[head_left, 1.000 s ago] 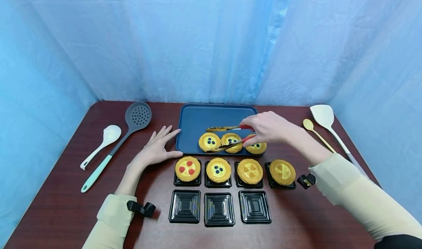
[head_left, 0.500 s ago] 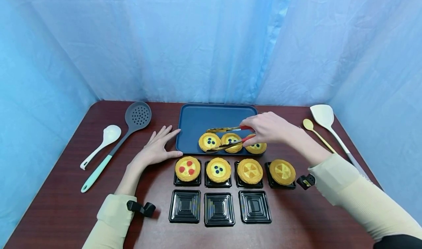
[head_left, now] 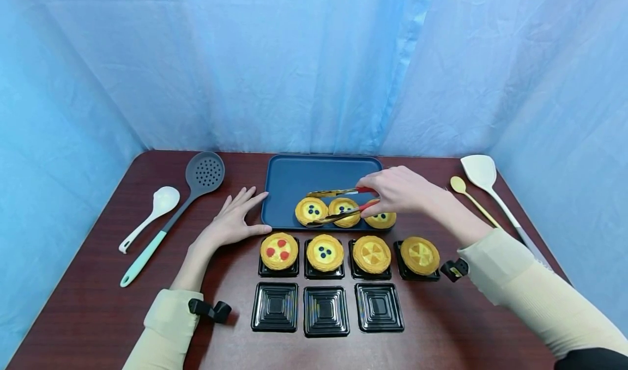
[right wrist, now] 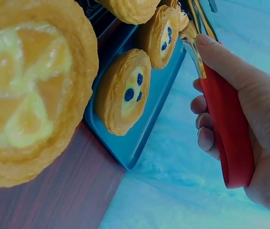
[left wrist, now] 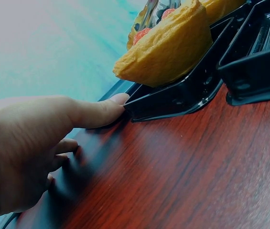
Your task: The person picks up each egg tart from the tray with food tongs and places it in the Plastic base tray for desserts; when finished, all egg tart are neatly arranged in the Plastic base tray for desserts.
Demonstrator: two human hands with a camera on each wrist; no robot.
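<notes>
Red-handled tongs (right wrist: 228,121) are gripped by the right hand (head_left: 401,189); the fingers of the left hand (head_left: 234,221) are outspread. At seven o'clock on the blue tray (head_left: 309,173), the leftmost blueberry tart (head_left: 311,208) could be dropped if pinched off-centre.

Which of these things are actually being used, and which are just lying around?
Seemingly in the job:
Red-handled tongs, gripped by the right hand
Blue tray, left hand at its edge
Seven tarts, three on the tray
Seven black containers, four with tarts

Seemingly just lying about:
Grey skimmer
White ladle
Yellow spoon
White spatula
</notes>
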